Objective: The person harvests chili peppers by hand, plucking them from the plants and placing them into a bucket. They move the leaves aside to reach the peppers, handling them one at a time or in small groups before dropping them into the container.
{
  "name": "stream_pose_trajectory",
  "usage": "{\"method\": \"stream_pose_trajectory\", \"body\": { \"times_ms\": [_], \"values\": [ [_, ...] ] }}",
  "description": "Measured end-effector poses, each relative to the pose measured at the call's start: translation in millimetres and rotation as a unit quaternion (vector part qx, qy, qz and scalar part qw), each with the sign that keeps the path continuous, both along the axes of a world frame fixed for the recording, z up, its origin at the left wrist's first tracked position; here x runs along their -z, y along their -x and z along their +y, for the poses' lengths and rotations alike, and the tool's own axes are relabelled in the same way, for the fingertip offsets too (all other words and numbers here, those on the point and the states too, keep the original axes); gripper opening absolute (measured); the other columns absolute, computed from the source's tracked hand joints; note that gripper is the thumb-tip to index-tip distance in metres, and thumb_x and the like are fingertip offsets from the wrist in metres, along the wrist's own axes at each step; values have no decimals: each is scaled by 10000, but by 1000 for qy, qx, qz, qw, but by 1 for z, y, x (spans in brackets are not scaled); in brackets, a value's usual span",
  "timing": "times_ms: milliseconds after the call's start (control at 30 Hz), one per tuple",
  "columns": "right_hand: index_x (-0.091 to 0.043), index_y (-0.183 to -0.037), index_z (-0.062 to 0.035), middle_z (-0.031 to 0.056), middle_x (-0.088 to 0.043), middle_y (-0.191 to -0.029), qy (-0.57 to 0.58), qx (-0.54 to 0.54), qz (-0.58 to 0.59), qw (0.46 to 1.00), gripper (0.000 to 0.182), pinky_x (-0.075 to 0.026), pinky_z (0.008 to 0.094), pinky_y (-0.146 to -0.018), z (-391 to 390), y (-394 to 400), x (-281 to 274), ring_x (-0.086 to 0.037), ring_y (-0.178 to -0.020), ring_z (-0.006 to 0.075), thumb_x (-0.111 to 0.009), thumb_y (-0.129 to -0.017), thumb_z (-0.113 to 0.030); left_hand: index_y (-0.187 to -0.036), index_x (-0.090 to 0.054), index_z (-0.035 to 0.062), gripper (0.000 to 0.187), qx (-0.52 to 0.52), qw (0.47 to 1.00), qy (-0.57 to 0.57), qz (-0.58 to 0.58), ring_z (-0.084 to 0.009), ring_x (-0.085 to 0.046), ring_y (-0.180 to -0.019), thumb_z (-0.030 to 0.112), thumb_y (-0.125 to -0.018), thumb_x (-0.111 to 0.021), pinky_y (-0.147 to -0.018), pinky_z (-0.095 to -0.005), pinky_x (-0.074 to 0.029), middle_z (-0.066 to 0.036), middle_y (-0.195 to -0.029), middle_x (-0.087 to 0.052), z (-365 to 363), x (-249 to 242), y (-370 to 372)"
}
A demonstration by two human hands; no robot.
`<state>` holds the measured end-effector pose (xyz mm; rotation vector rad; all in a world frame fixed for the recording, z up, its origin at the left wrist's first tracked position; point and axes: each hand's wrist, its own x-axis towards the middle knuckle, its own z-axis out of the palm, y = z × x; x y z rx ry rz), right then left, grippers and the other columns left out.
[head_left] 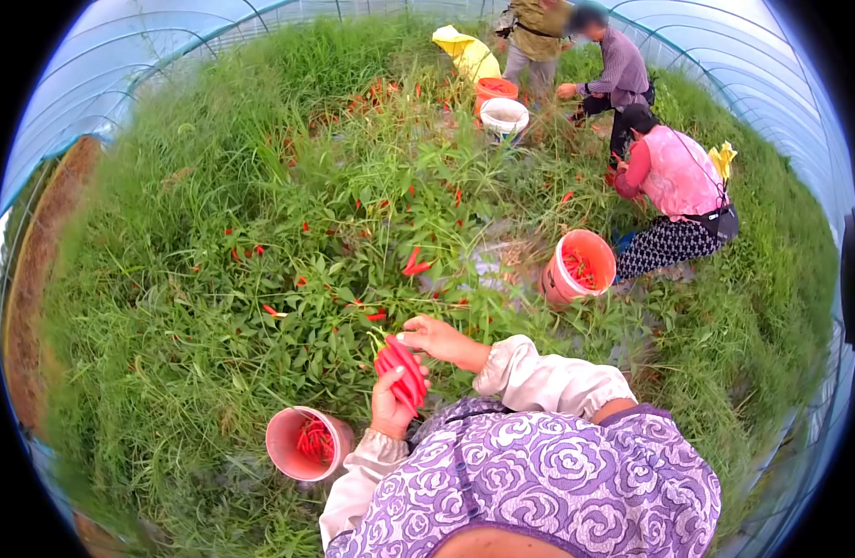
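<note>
Head view: red peppers (401, 372) lie bunched in the left hand (385, 407), its fingers wrapped around them. They look long, smooth and green-stemmed; likely light, firm, slightly slippery and easily bruised, best held around the middle. The right hand (446, 342) bends its fingers near the stems; whether they pinch one, one cannot tell.

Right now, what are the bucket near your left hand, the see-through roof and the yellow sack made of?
The pink bucket looks like smooth plastic, with an even, round rim. The roof seems to be thin, clear plastic film: light comes through. The yellow sack folds softly, so maybe cloth or woven plastic.
</note>
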<state>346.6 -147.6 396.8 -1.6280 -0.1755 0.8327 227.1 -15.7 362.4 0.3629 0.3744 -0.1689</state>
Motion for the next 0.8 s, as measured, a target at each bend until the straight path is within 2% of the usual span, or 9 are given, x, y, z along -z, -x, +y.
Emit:
{"method": "stream_pose_trajectory", "body": {
  "times_ms": [33, 100, 300, 433, 733, 800],
  "values": [
    [-560, -1220, 7, 108, -647, -1038, -10, 15, -9, 1000, 541, -498, 302, -773, -2, 0, 7, -619, -879, 162, -665, -894, -412, -1238, -523, -34, 433, -19, 1000, 18, 6, -290, -631, -987, 136, -853, -625, -793, -427, -566, -143, -1146, -624, 9, 8, 4],
    [-672, -1064, -61, 48, -682, -965, 24, -30, 45, 998, 311, -485, 259, -741, -16, -5, -4, -615, -874, 124, -644, -901, -325, -1228, -529, -28, 419, -70, 997, 26, 32, -276, -621, -1017, 151, -862, -625, -811, -420, -556, -126, -1138, -628, 26, 19, 18],
    [-683, -1008, -62, 52, -697, -925, 48, -40, 126, 990, 238, -514, 278, -700, -55, -8, 25, -626, -792, 133, -614, -931, -276, -1162, -558, 24, 348, -224, 965, 59, 120, -264, -634, -997, 179, -861, -641, -807, -432, -555, -97, -1060, -649, 83, 83, 85],
    [-674, -1049, -55, 64, -703, -945, 58, -34, 148, 987, 229, -521, 285, -717, -69, -7, 35, -634, -817, 139, -634, -936, -250, -1146, -558, 59, 328, -294, 938, 37, 181, -265, -622, -979, 205, -864, -640, -786, -418, -524, -80, -1054, -639, 99, 115, 133],
    [-676, -1050, -52, 58, -706, -927, 68, -9, 152, 986, 207, -529, 271, -688, -75, 10, 42, -637, -783, 130, -613, -942, -218, -1172, -548, 55, 373, -321, 921, 35, 216, -262, -611, -1026, 231, -861, -656, -819, -426, -523, -91, -1101, -632, 97, 146, 178],
    [-681, -1031, -58, 54, -704, -914, 56, -6, 140, 989, 212, -522, 272, -677, -73, 10, 41, -630, -774, 128, -610, -935, -234, -1125, -565, 64, 343, -314, 923, 41, 220, -259, -617, -1021, 223, -840, -673, -825, -418, -527, -87, -1044, -645, 96, 146, 177]
  ]
}}
